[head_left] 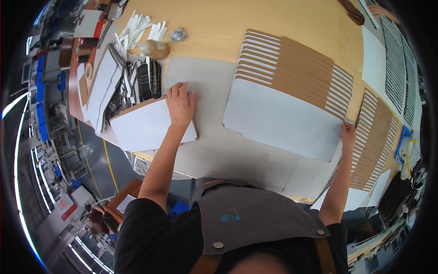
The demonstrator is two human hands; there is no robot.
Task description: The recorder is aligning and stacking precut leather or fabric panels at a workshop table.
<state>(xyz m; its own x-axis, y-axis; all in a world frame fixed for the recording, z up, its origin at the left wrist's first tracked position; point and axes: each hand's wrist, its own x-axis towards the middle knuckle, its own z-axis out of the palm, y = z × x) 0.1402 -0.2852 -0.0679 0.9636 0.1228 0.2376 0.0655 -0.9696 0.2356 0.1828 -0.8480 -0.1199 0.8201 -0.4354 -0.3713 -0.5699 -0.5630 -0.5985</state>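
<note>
My left hand point(180, 107) rests with fingers stretched out on the right part of a white panel point(143, 123) with a brown far edge, at the left of the table. Further right lies a fanned row of overlapping panels point(301, 68), brown in the middle with white stripes at both sides. The nearest of them shows its whole white face point(278, 116). My right hand point(348, 135) is at that panel's right edge, its fingers closed in a pinch on the edge. The fingertips are partly hidden.
A second fanned row point(374, 137) lies at the right. At the left are a dark plaid bundle point(148, 78), white strips point(132, 34), a yellowish bottle point(153, 49), a crumpled ball point(178, 34) and a tape roll point(88, 71). Another person's hand point(378, 11) shows at the far right.
</note>
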